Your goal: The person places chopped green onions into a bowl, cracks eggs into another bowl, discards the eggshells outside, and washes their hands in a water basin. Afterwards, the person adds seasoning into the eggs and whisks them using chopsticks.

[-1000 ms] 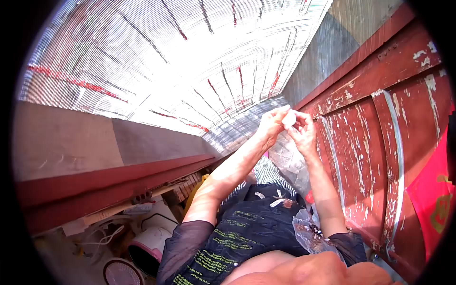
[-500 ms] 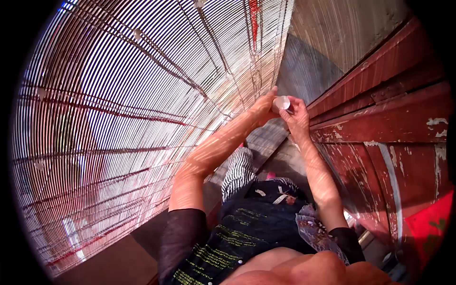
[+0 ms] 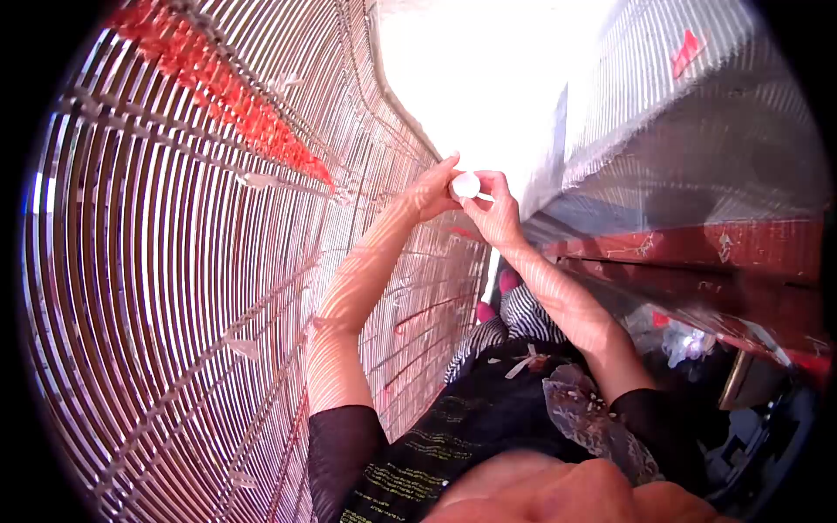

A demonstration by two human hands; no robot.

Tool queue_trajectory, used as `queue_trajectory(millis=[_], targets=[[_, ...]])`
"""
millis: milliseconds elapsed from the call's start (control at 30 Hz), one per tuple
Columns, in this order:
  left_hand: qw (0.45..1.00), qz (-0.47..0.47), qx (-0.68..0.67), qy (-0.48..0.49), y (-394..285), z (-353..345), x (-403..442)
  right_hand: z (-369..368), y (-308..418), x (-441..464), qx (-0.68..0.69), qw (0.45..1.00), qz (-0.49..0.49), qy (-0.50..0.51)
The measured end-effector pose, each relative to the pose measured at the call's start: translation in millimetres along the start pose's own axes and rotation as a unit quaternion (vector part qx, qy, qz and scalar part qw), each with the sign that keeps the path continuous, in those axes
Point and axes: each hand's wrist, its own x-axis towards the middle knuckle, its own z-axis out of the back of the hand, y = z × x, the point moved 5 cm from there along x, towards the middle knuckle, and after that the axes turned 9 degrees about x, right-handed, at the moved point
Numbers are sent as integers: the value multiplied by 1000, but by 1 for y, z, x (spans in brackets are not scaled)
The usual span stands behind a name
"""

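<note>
A small white round piece (image 3: 466, 185) is held up in front of me between both hands; whether it is a cup, a cap or a roll I cannot make out. My left hand (image 3: 433, 190) grips it from the left, one digit pointing up past it. From the right, my right hand (image 3: 497, 213) closes its fingers on it, and a thin white strip (image 3: 486, 197) shows beside those fingers. Close to my left arm hangs a large screen of thin slats (image 3: 174, 261), crossed by knotted cords.
A red tufted band (image 3: 235, 96) runs over the screen. Glaring white light fills the opening (image 3: 497, 70) ahead. At right are a grey striped-lit wall (image 3: 663, 122) and red wooden boards (image 3: 663, 253). A clear plastic bag (image 3: 686, 342) lies lower right.
My view has turned, bringing the bright opening in ahead and the red boards lower right. Both hands, still on the white round piece, appear further left, nearer the slatted screen in the picture.
</note>
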Motion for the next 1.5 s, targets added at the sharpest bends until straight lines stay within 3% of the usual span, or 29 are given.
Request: queue_trajectory(millis=[33,67,133,267,300,433,500,533,600,667,733,767,967,1233,1433,1500], targets=[[999,6,8,-37,-18,5,-14,-17,5,8,20,998,-55,-7],[998,14,-20,-60,37,-36,7,36,-47,-18,24,995,-92,23],[998,1,-14,-64,20,-23,2,26,-72,9,66,993,-66,66],[995,19,-23,-91,38,42,41,6,-108,55,105,980,-109,130],[996,26,-58,-65,72,66,64,3,-144,57,56,979,-156,117],[998,-26,-33,-50,113,150,139,-14,-259,119,75,969,-193,131],[988,8,-60,-145,133,223,180,-35,-326,166,93,973,-121,174],[979,-24,-144,-146,101,185,144,-31,-261,163,70,967,-141,200],[975,-42,-183,-120,152,226,165,-44,-321,157,78,972,-156,157],[965,-67,-222,-124,132,273,195,-68,-342,214,62,975,-149,156],[960,-52,-253,-111,73,306,275,-51,-359,320,57,958,-226,169],[956,-67,-274,-85,73,272,248,-37,-330,293,51,960,-221,166],[950,-82,-285,-93,-16,343,431,0,-379,487,64,970,-192,136],[932,-90,-342,-83,-173,401,644,49,-379,743,17,981,-188,40],[942,-92,-321,-10,-302,487,789,53,-393,929,28,985,-168,6],[944,-81,-318,43,-344,512,842,63,-396,990,69,983,-162,-55]])
